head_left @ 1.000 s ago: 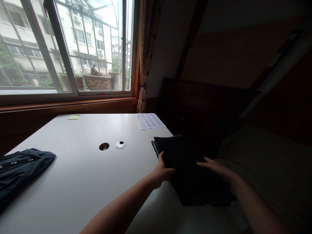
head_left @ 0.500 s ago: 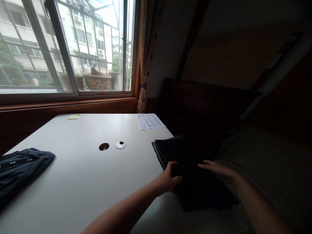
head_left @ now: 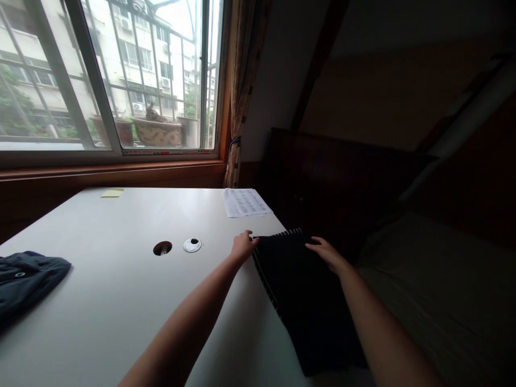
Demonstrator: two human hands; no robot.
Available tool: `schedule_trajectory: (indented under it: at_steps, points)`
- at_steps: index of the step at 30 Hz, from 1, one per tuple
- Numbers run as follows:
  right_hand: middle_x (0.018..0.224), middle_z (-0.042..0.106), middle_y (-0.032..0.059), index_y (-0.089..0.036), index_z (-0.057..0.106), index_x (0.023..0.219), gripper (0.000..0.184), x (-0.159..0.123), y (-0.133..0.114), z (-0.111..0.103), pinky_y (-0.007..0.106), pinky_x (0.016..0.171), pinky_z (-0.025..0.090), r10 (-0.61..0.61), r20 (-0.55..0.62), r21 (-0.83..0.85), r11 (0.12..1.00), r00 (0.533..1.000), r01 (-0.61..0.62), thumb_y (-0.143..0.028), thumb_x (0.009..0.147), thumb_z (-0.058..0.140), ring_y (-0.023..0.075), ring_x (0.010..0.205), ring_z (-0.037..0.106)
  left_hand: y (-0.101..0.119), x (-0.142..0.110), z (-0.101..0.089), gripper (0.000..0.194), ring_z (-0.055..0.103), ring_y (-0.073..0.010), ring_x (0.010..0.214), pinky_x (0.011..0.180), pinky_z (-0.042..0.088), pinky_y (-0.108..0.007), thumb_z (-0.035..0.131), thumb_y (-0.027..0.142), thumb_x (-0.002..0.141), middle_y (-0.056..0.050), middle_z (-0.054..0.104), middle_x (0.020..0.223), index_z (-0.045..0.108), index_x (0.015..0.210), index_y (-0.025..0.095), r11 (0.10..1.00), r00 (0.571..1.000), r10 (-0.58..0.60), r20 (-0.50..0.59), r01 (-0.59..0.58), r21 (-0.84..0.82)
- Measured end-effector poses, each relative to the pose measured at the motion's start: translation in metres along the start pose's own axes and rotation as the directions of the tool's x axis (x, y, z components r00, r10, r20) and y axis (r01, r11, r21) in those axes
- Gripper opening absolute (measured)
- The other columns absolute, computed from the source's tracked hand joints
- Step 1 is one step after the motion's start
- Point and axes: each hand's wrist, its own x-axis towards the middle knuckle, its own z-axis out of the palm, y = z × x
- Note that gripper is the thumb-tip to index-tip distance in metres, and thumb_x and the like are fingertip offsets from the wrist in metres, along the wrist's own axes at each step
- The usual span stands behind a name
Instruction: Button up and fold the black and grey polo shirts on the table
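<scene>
A black folded garment (head_left: 306, 301) with a black-and-white striped trim lies along the right side of the white table, its far end spread flat. My left hand (head_left: 244, 246) pinches its far left corner between thumb and fingers. At the far right corner, my right hand (head_left: 327, 255) has thumb and fingers closed on the cloth, though the dark fabric hides part of the grip. A dark navy garment (head_left: 30, 287) with metal eyelets lies at the table's left edge.
On the white table (head_left: 133, 312) are printed sheets (head_left: 246, 203), a yellow sticky note (head_left: 112, 193), a round hole (head_left: 163, 248) and a silver ring fitting (head_left: 192, 245). Beyond stand a barred window and a tied curtain (head_left: 237, 118). The right side is very dark.
Both hands have moved forward to the far corners of the black garment. The garment now reaches nearer to me and looks longer and flatter. The view has shifted slightly right.
</scene>
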Motion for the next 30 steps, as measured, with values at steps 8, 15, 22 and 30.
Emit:
schedule_trajectory:
  at_steps: [8, 15, 22, 30]
  points:
    - [0.127, 0.067, 0.0132, -0.025, 0.055, 0.137, 0.058, 0.002, -0.024, 0.004, 0.036, 0.092, 0.057, -0.152, -0.002, 0.062, 0.986, 0.988, 0.152, -0.026, 0.082, 0.073, 0.0266, 0.105, 0.071, -0.005, 0.016, 0.005, 0.011, 0.069, -0.0251, 0.096, 0.095, 0.047, -0.034, 0.070, 0.021, 0.078, -0.005, 0.077, 0.089, 0.076, 0.087, 0.022, 0.996, 0.997, 0.068, -0.022, -0.069, -0.048]
    - [0.124, 0.069, 0.0098, -0.028, 0.049, 0.140, 0.056, 0.012, -0.031, 0.021, 0.035, 0.094, 0.057, -0.223, 0.035, 0.102, 0.970, 0.974, 0.219, -0.027, 0.087, 0.068, 0.0252, 0.110, 0.069, -0.007, 0.014, 0.003, 0.017, 0.066, -0.0208, 0.094, 0.091, 0.049, -0.033, 0.060, 0.017, 0.083, -0.005, 0.073, 0.095, 0.072, 0.095, 0.020, 0.990, 0.979, 0.080, -0.188, -0.100, -0.099]
    - [0.122, 0.070, 0.0109, -0.025, 0.041, 0.144, 0.071, 0.002, -0.009, 0.009, 0.038, 0.091, 0.056, -0.090, 0.107, 0.029, 0.996, 0.990, 0.087, -0.041, 0.083, 0.073, 0.0266, 0.107, 0.069, -0.011, -0.019, 0.000, 0.032, 0.051, -0.0292, 0.118, 0.108, 0.039, -0.048, 0.065, 0.015, 0.081, -0.009, 0.060, 0.115, 0.067, 0.111, 0.024, 0.974, 0.958, 0.218, -0.188, -0.227, -0.024]
    - [0.118, 0.073, 0.0073, -0.035, 0.039, 0.144, 0.076, -0.074, 0.027, -0.055, 0.036, 0.087, 0.057, 0.142, 0.408, -0.047, 0.990, 0.902, -0.134, -0.052, 0.080, 0.076, 0.0293, 0.115, 0.067, 0.003, -0.111, -0.024, 0.056, 0.040, -0.0323, 0.138, 0.123, 0.017, -0.053, 0.071, 0.019, 0.081, -0.007, 0.059, 0.135, 0.060, 0.133, 0.037, 0.508, 0.448, 0.757, 0.475, -0.861, 0.002]
